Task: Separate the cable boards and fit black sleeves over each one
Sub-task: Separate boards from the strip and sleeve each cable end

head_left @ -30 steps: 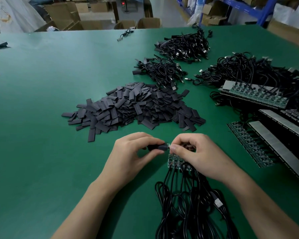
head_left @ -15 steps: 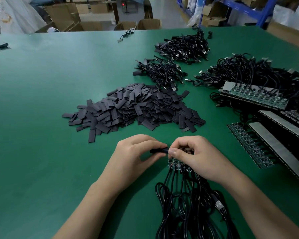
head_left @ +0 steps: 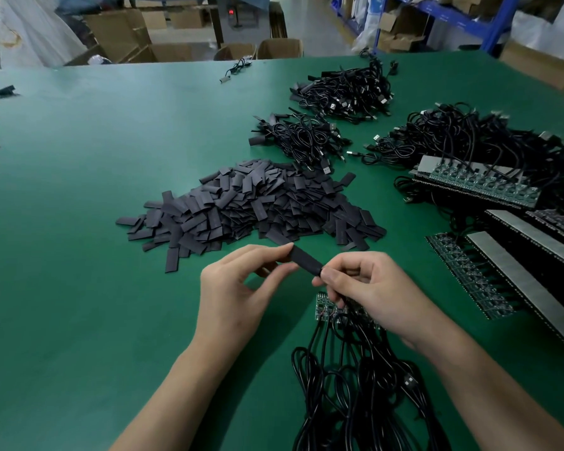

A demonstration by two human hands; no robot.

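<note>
Sleeve (head_left: 305,258) is in the air between both hands, just above the bench (head_left: 79,255). Long axis runs diagonal: far end up-left, near end down-right.

Left hand (head_left: 238,294) pinches the far end between thumb and forefinger, other fingers loosely curled. Right hand (head_left: 372,294) grips the near end. Its fingertips cover the sleeve mouth, so I can't tell how far a board sits inside, or if one does. A black cable seems to drop from the right fingers toward the cable bundle (head_left: 355,385). My read is that a board is separated and at least partly in, but that's judgement, not seen.

Board strip (head_left: 324,309) lies flat on the bench directly under the right hand. A few green boards show at its left end; the hand hides the rest. Their cables run toward the person.

Key relation for the next move: the sleeve axis points from the left pinch straight at the right fingertips. Seating it likely means the left hand pushes along that diagonal while the right holds the cable end. Both hands are on it, and the left looks like the one to slide.

Risk: the sleeve looks flat and soft, so it may buckle if pushed off-axis.

Sleeve pile (head_left: 258,206) sits just beyond the hands, on the left hand's side. Cable piles (head_left: 345,89) that look already sleeved are further back. Board panels (head_left: 476,185) are to the right, well apart.
</note>
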